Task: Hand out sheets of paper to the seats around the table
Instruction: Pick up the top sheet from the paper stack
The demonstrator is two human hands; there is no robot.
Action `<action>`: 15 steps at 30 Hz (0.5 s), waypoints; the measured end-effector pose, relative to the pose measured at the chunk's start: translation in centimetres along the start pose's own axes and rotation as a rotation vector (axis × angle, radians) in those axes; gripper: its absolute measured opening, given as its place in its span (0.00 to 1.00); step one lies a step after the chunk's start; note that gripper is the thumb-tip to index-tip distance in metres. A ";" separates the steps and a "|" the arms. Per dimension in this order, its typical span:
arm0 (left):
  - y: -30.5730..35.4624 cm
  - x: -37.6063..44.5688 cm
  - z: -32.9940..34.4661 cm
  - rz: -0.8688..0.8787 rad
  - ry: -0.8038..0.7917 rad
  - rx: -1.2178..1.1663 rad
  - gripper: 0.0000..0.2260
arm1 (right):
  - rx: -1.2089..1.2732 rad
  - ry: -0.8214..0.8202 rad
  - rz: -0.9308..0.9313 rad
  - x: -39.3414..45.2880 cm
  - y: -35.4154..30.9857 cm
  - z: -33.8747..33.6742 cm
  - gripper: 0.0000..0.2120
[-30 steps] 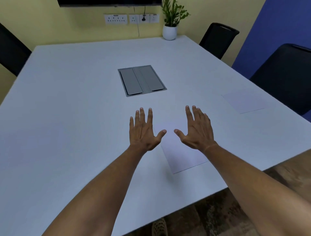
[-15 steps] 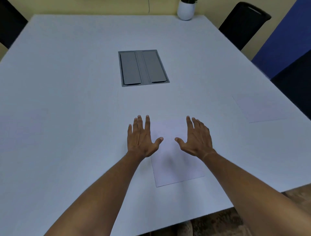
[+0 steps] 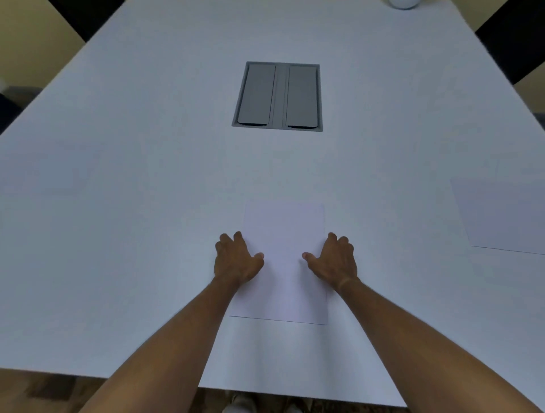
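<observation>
A white sheet of paper (image 3: 284,233) lies flat on the white table (image 3: 141,265), straight in front of me and square to the near edge. My left hand (image 3: 236,261) rests on its left edge and my right hand (image 3: 336,261) on its right edge. Both thumbs point inward on the paper and the fingers are spread and bent downward. Neither hand lifts or pinches the sheet. A second sheet (image 3: 501,215) lies flat near the table's right side. At the left side there is a faint pale patch (image 3: 44,171); I cannot tell whether it is a sheet.
A grey hatch with two lids (image 3: 278,97) is set into the table's middle. A white pot (image 3: 402,3) stands at the far right corner. Black chairs stand at the far left (image 3: 85,14) and far right (image 3: 513,41). Brown floor shows beyond the near edge.
The sheet has turned from slanted to straight in front of me. My hands have come down from hovering above it onto its two side edges. My view has tilted downward.
</observation>
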State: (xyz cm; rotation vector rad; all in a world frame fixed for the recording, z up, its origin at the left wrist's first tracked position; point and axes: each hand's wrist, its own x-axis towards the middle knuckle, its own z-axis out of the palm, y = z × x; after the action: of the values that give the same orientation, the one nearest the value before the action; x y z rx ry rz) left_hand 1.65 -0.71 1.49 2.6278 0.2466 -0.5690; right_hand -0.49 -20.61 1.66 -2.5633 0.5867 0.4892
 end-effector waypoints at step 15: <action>-0.4 1.0 2.0 -0.153 0.026 -0.125 0.26 | 0.186 -0.090 0.120 0.9 -0.1 1.1 0.32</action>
State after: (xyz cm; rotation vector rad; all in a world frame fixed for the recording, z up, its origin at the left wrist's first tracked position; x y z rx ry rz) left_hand 1.73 -1.14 -0.72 2.5106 0.4795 -0.5511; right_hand 0.09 -20.24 0.36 -2.3281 0.7211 0.5596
